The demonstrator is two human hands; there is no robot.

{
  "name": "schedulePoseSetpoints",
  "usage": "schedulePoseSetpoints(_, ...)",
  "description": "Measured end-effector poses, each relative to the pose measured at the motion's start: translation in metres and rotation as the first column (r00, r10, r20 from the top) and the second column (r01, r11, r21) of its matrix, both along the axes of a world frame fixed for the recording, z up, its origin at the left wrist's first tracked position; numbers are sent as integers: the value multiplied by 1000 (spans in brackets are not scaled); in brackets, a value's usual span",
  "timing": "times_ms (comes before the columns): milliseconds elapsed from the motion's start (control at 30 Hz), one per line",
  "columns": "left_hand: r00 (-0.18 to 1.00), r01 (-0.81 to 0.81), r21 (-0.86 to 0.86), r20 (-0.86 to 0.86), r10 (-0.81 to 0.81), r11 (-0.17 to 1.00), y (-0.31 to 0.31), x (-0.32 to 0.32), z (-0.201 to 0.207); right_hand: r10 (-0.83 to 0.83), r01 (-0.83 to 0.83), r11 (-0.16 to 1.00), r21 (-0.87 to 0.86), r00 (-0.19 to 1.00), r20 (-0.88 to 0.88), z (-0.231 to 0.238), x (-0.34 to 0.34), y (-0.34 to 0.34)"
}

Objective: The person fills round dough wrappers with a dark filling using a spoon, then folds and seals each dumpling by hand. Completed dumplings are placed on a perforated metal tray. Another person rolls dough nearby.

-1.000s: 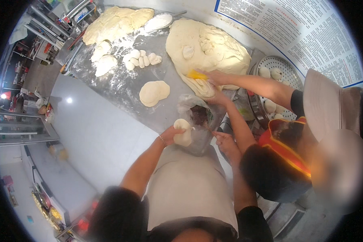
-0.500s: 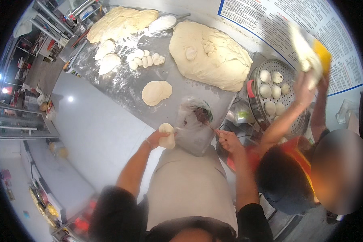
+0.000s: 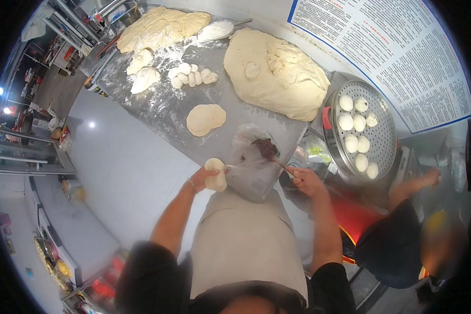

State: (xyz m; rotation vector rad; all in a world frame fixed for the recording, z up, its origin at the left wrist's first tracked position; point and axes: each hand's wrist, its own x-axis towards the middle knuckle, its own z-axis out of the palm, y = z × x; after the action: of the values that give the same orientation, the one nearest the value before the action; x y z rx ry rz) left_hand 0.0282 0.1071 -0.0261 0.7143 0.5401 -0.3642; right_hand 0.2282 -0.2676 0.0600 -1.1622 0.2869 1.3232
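My left hand (image 3: 199,179), closed at the table's near edge, pinches a thin round dough wrapper (image 3: 215,181) with the thumb lying on it. In my right hand (image 3: 309,181) is the handle of a slim filling spatula (image 3: 283,166). Its far end reaches into dark reddish-brown filling (image 3: 266,148), which lies in a clear plastic bag (image 3: 248,180) spread over the table corner. Beyond my left hand, flat dough wrappers (image 3: 205,119) overlap on the table. Farther back sit several small dough pieces (image 3: 191,77).
A big dough mass (image 3: 277,78) rests at the back right, another (image 3: 165,29) at the back left beside a floury scoop (image 3: 216,30). On the right, a round perforated steamer tray (image 3: 384,133) holds several white buns (image 3: 359,123). A co-worker (image 3: 397,240) is at the lower right.
The co-worker has lowered their arms from above the steamer and moved down and right; the dough and yellow item they held are out of sight. My right hand has shifted slightly right.
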Motion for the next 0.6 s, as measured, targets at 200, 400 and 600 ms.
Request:
schedulePoseSetpoints(200, 1000, 0, 26, -6, 0, 1000, 5, 0, 1, 107, -91, 991, -102, 982, 157, 6, 9, -3)
schedulePoseSetpoints(400, 999, -9, 92, -32, 12, 996, 16, -3, 16, 103, -87, 988, -124, 986, 134, 7, 22, 3)
schedulePoseSetpoints(600, 998, -21, 105, -53, 26, 994, 24, -10, 0, 134, -110, 984, -136, 974, 182, 13, 28, 1)
